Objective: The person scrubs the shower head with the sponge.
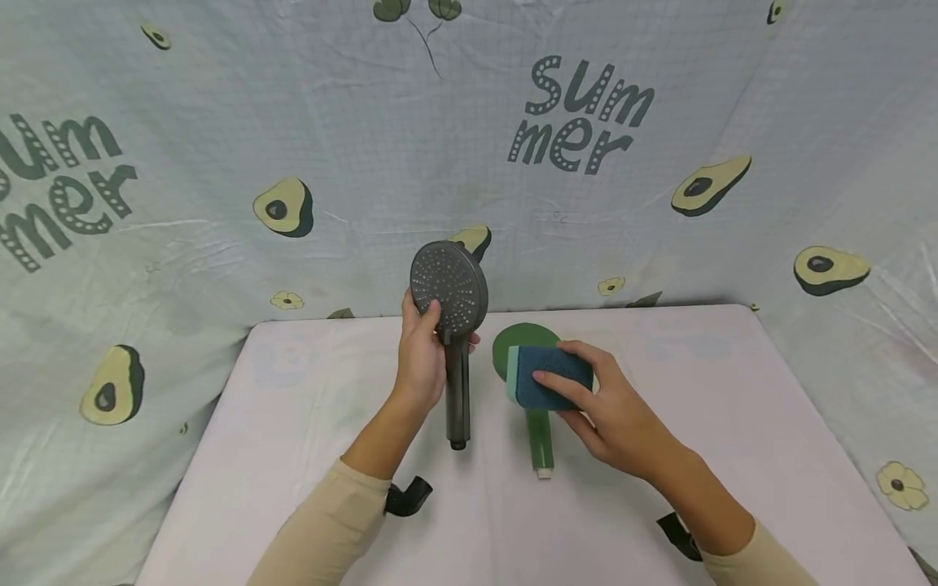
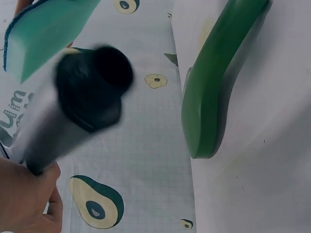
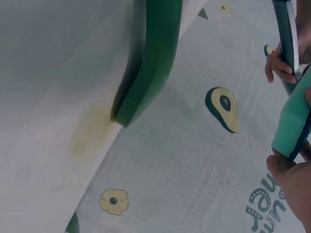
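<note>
The grey shower head [image 1: 449, 289] is standing upright above the middle of the table [image 1: 293, 456], toward its far edge, its round spray face turned to the head camera and its handle pointing down. The left hand [image 1: 423, 358] is gripping it just under the face, fingers curled round the neck and thumb lying on the rim. Just beside it, the right hand [image 1: 611, 411] is holding a blue and teal sponge [image 1: 545, 376], fingers wrapped over the top and thumb underneath. The sponge is hovering over the round face of a green shower head [image 1: 538, 439], which is lying flat on the table with its handle pointing to the near edge; whether sponge and green face are touching I cannot tell.

The head view is giving the whole layout. The left wrist view is looking up the grey handle [image 2: 73, 116] to its dark open end, blurred, with the sponge's teal side [image 2: 46, 34] at the upper left and the green shower head [image 2: 218, 77] seen edge-on against the table [image 2: 262, 184]. The right wrist view is showing that same green edge [image 3: 150, 58], a yellowish stain on the table [image 3: 87, 131] next to it, and the sponge [image 3: 294, 121] pinched between fingertips.

The table is wearing a pale pinkish cover. Behind and to both sides a light checked cloth [image 1: 352, 146] printed with avocados, small flowers and the word "summer" is hanging as a backdrop. Both forearms are in beige sleeves [image 1: 322, 529] with dark straps at the wrists.
</note>
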### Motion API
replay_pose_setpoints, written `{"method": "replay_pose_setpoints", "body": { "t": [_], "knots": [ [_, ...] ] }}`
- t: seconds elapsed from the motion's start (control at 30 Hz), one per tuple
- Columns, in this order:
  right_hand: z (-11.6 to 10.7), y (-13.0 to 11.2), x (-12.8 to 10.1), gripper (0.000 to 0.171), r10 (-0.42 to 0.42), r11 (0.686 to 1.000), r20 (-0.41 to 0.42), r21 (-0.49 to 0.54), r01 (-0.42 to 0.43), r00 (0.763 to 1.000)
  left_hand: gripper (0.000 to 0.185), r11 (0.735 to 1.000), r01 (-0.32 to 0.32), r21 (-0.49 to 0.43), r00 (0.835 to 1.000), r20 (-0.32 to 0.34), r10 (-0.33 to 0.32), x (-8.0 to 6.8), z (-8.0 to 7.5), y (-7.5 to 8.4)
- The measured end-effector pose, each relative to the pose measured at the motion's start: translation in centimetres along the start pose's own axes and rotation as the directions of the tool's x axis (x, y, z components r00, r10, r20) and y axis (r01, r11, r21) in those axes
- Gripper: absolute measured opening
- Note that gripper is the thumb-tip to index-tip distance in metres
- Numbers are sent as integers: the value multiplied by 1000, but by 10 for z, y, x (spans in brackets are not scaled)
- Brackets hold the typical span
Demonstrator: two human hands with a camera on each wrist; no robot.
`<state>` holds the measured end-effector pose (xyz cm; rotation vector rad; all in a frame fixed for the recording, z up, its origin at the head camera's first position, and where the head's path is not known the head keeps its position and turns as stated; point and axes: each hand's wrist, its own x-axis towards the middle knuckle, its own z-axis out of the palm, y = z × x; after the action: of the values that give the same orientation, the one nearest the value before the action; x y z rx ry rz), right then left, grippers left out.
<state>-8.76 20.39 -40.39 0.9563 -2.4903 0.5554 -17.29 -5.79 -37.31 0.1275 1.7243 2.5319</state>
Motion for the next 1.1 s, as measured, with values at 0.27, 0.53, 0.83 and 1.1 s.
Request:
{"method": "replay_pose_setpoints", "body": {
  "t": [0.27,0.53,0.83,1.1],
  "knots": [
    [1,-2,2,45,10,999,0,31,-10,1000,85,993,113,45,992,49,-115,-2,3,-1],
    [3,-6,2,46,10,999,3,45,-10,1000,57,979,183,87,981,52,-188,-5,2,-4],
    [5,-7,11,46,-1,998,5,66,1,1000,58,979,119,165,992,12,-123,-7,-1,-9],
    [0,8,30,49,50,991,-4,128,-49,999,48,989,146,38,977,154,-150,-9,-4,-9]
  ]
}}
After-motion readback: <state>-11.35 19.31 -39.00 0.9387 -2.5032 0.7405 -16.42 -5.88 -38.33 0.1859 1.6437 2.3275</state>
